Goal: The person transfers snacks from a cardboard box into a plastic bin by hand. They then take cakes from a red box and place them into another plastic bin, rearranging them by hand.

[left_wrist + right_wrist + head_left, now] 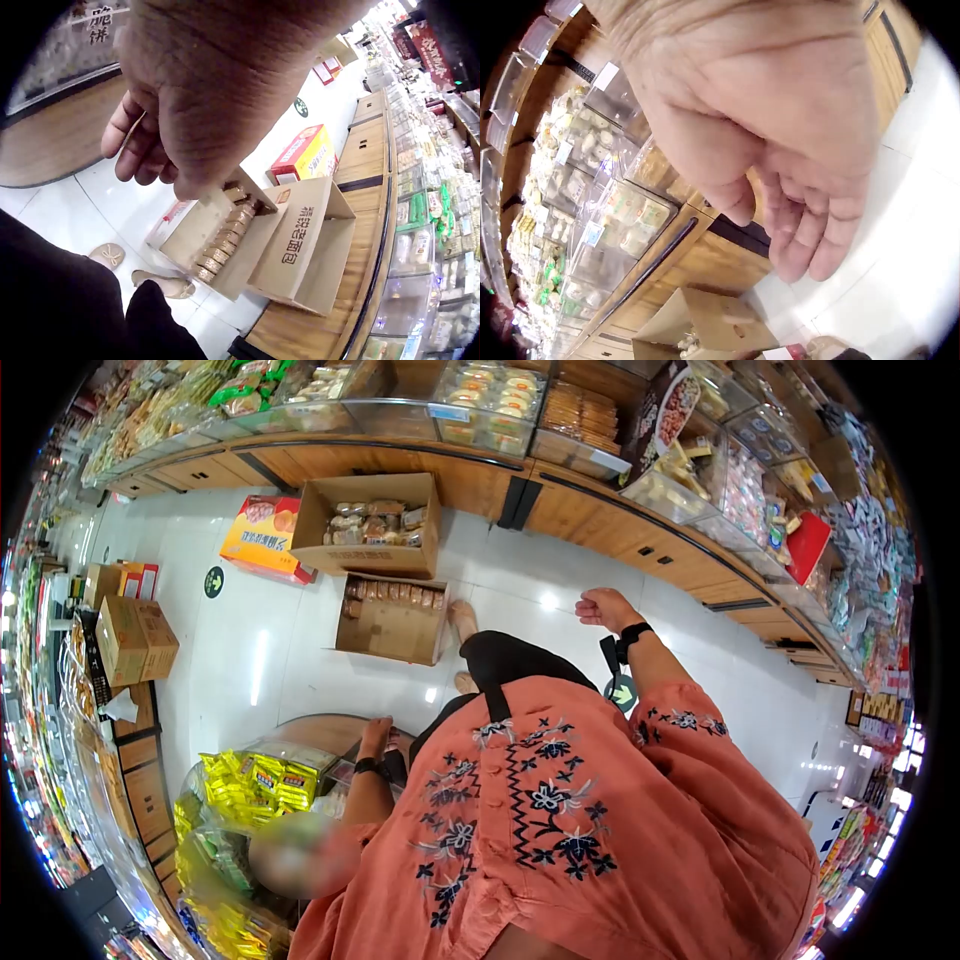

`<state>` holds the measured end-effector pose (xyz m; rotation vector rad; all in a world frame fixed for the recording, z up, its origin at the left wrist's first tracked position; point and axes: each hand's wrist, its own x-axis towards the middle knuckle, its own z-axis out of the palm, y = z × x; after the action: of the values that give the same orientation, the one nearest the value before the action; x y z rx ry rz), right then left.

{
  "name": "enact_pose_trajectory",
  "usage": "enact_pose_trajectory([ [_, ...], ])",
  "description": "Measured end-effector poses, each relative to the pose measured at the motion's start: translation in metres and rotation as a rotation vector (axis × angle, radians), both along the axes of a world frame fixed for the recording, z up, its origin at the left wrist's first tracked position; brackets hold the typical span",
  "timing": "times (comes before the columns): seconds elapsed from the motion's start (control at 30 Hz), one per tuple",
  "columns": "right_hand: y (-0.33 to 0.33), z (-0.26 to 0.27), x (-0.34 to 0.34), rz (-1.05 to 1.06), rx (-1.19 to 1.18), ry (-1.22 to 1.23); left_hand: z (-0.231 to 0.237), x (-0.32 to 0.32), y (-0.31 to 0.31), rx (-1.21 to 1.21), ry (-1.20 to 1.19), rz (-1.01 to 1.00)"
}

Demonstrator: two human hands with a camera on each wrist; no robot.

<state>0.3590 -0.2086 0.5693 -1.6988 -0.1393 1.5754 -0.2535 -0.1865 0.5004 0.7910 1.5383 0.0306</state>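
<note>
Floor: white tile | open cartons near wooden counter | packaged food atop

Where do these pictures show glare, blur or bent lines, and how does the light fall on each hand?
Head view: the counter bends strongly, corners are black, the floor has glare spots, and a patch at lower left is blurred. Left wrist view: the left hand looks dark. Right wrist view: the right hand looks brighter, the floor partly washed out.
</note>
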Motion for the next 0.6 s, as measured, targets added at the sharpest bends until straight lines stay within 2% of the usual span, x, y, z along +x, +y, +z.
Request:
enact_pose_trajectory([
  [0.1,0.014,-0.009,0.01,-0.033,0.02,0.046,0.003,0.009,0.008,-0.064,0.036,0.06],
  [0.3,0.078,-0.041,0.021,-0.238,0.117,0.235,0.015,0.031,0.021,-0.096,0.023,0.019],
  [0.4,0.111,-0.067,0.036,-0.373,0.185,0.354,0.016,0.042,0.023,-0.144,0.06,0.023],
  [0.6,0.194,-0.102,0.07,-0.707,0.266,0.51,-0.001,0.086,0.047,-0.201,0.106,0.168],
])
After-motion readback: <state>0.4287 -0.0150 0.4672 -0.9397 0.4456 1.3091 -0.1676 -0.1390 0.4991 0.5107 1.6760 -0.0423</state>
